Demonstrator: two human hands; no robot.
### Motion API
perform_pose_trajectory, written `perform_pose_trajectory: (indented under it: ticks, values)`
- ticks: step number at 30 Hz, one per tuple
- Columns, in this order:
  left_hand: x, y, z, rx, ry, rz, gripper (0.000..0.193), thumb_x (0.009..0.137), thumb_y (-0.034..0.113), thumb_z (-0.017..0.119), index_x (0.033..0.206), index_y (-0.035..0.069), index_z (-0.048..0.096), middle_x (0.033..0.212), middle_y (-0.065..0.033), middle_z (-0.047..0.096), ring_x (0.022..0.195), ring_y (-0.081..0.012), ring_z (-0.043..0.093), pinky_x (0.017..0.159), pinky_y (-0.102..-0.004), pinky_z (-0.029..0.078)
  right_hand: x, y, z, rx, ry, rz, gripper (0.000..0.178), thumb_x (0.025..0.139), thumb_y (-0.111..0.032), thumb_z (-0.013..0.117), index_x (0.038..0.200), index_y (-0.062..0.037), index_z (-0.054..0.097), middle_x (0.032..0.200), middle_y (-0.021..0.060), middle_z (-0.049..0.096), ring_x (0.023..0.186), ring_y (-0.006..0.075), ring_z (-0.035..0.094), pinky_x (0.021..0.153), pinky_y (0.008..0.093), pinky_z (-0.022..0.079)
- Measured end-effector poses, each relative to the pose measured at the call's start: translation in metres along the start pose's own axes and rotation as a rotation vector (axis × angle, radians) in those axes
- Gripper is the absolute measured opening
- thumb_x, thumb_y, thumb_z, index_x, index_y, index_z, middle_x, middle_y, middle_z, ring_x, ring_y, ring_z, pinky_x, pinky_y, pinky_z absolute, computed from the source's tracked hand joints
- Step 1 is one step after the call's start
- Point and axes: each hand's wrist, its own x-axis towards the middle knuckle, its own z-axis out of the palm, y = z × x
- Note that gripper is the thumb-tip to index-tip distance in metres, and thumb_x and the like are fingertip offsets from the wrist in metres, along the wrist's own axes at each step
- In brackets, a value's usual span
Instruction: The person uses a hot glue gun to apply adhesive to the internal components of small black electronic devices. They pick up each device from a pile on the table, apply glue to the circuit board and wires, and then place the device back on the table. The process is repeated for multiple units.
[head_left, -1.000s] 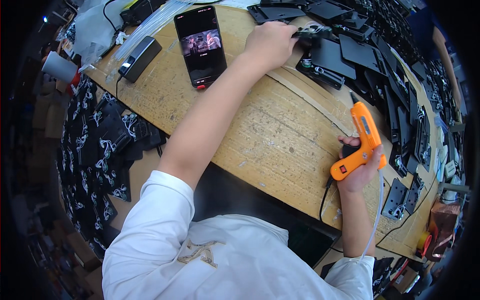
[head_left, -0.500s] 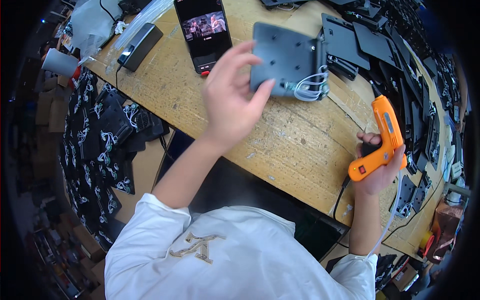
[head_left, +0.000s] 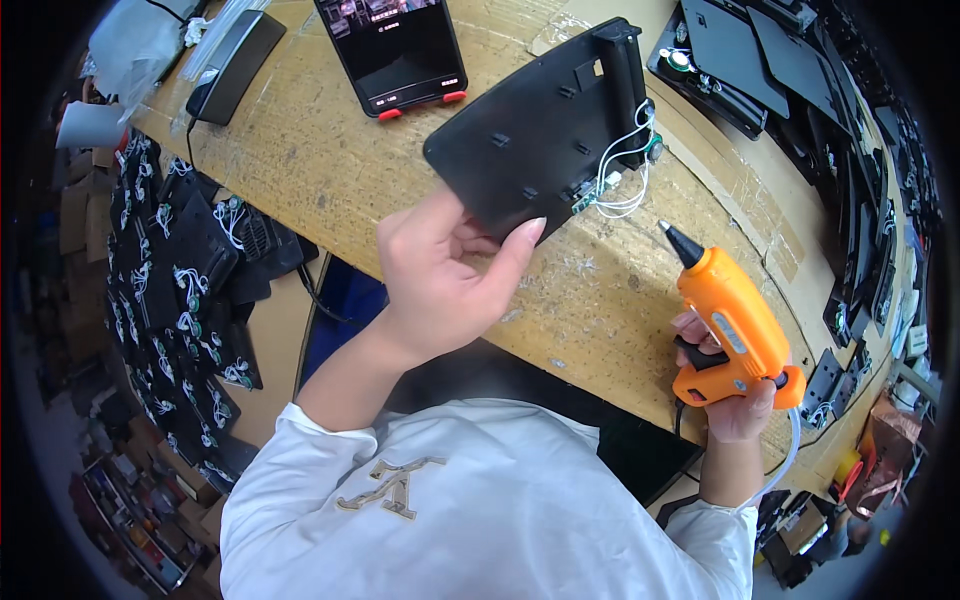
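Thumb and fingers of our left hand [head_left: 440, 270] pinch together on the near edge of a black panel [head_left: 540, 135], which we hold tilted above the worktop [head_left: 330, 180], beyond and to the right of that hand. White wires [head_left: 625, 207] loop from the panel's right end, away from our grip. Our right hand [head_left: 740, 412] is clamped around the handle of an orange glue gun [head_left: 740, 315], fingers curled by its black trigger [head_left: 700, 353]; the nozzle [head_left: 685, 246] points up and leftward from this hand, apart from the panel. Beyond the left hand we see a phone [head_left: 410, 65], with a dark box [head_left: 240, 65] farther left. More black panels [head_left: 730, 60] lie heaped beyond the right hand. Writing on the phone's screen is too small for us to read, and we cannot read the oval label [head_left: 728, 333] on the gun above the right hand.
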Motion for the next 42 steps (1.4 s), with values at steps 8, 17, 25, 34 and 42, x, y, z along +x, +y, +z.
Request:
perform_pose_trajectory:
  ticks: [8,17,25,34,42]
  values:
    - [0.000,-0.006,0.000,0.166,-0.004,0.154,0.017,0.073,-0.003,0.072,0.088,-0.006,0.064,0.069,-0.0088,0.066,0.057,-0.0117,0.065,0.050,-0.0208,0.050,0.016,0.004,0.001,-0.232,-0.098,-0.058,0.058,0.079,-0.055,0.063,0.085,0.0033,0.060,0.074,0.0129,0.062,0.064,0.0258,0.063,0.061,0.0325,0.052]
    - [-0.002,-0.006,0.003,0.193,0.017,0.182,0.018,0.070,-0.005,0.074,0.086,-0.005,0.064,0.067,-0.0074,0.065,0.054,-0.0113,0.062,0.048,-0.0212,0.048,0.029,0.012,0.004,-0.493,-0.148,-0.264,0.060,0.080,-0.058,0.060,0.078,0.0024,0.059,0.062,0.0089,0.053,0.051,0.0233,0.053,0.050,0.0305,0.043]
    - [0.000,-0.009,0.000,0.266,-0.007,0.235,0.023,0.068,-0.003,0.076,0.089,-0.005,0.065,0.071,-0.0072,0.066,0.055,-0.0123,0.063,0.049,-0.0206,0.047,0.026,0.014,0.006,-0.527,-0.076,-0.189,0.058,0.082,-0.058,0.058,0.073,-0.0001,0.057,0.058,0.0054,0.047,0.047,0.0197,0.048,0.045,0.0298,0.037]
    - [-0.001,-0.003,0.001,0.143,-0.016,0.138,0.021,0.071,-0.006,0.074,0.088,-0.008,0.061,0.075,-0.0084,0.067,0.062,-0.0086,0.063,0.054,-0.0204,0.050,0.026,0.011,0.008,-0.515,-0.089,-0.178,0.058,0.083,-0.057,0.059,0.070,-0.0007,0.055,0.055,0.0045,0.043,0.045,0.0191,0.044,0.043,0.0300,0.033]
    - [0.000,-0.001,0.000,0.111,-0.005,0.070,0.020,0.072,-0.005,0.074,0.086,-0.007,0.059,0.072,-0.0067,0.065,0.060,-0.0053,0.061,0.051,-0.0181,0.047,0.031,0.015,0.006,-0.516,-0.156,-0.299,0.059,0.082,-0.057,0.060,0.070,0.0003,0.056,0.053,0.0046,0.043,0.043,0.0197,0.044,0.042,0.0303,0.034]
